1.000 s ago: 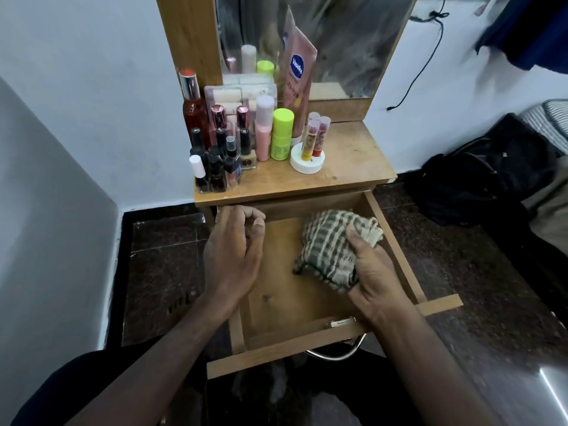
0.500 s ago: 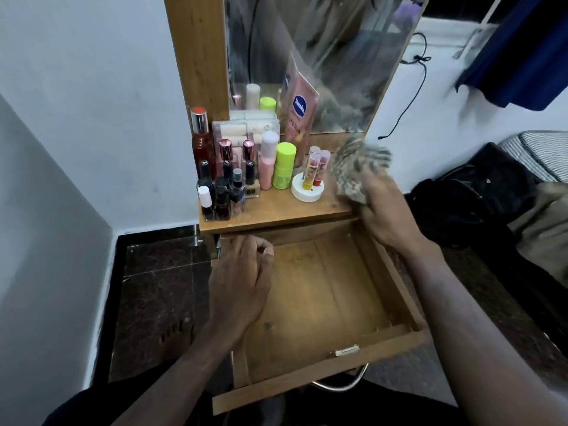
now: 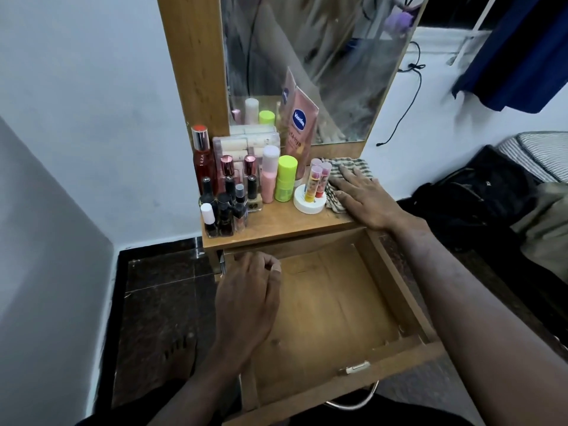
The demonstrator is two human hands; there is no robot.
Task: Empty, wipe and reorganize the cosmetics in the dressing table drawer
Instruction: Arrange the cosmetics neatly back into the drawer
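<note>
Right hand (image 3: 365, 199) lies flat, fingers spread, on checked cloth (image 3: 353, 167) on the tabletop (image 3: 276, 219); left hand (image 3: 246, 305), loosely curled and holding nothing, rests on the pulled-out drawer (image 3: 399, 361).

head view | from above, facing forward-down | close over open drawer (image 3: 332, 305) | single view

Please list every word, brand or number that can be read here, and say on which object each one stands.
"Vaseline": blue badge on the pink tube leaning against the mirror.
"uta-Hya": partial word lower on that tube; the rest is hidden.
Nail polish bottles and white round jar: markings too small to read.
</note>
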